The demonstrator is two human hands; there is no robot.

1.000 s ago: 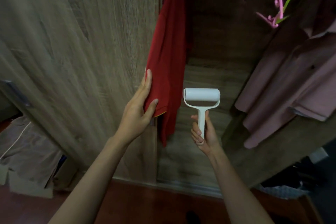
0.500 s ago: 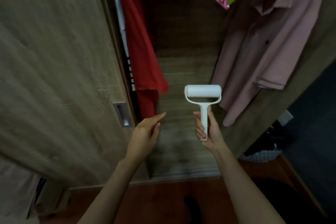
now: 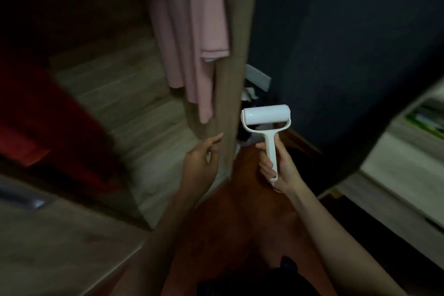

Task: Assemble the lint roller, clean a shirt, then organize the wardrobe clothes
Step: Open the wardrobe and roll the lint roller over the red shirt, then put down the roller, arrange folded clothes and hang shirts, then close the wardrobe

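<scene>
My right hand [image 3: 278,168] grips the handle of the white lint roller [image 3: 265,116], which stands upright with its roll on top. To its left my left hand [image 3: 200,161] hangs in the air with loosely curled fingers and holds nothing. A pink shirt [image 3: 192,38] hangs inside the open wardrobe, above and left of the roller. A blurred red garment [image 3: 40,113] hangs at the left edge of the view.
The wardrobe's side panel [image 3: 230,74] stands upright between my two hands. A wardrobe door [image 3: 48,243] fills the lower left. A dark wall [image 3: 348,55] is at the right, with a pale piece of furniture [image 3: 403,170] beyond. The floor [image 3: 240,211] is reddish brown.
The view has swung to the right, so the red garment slid to the left edge. My left hand let go of the red garment and now hangs free. The roller stays in my right hand.
</scene>
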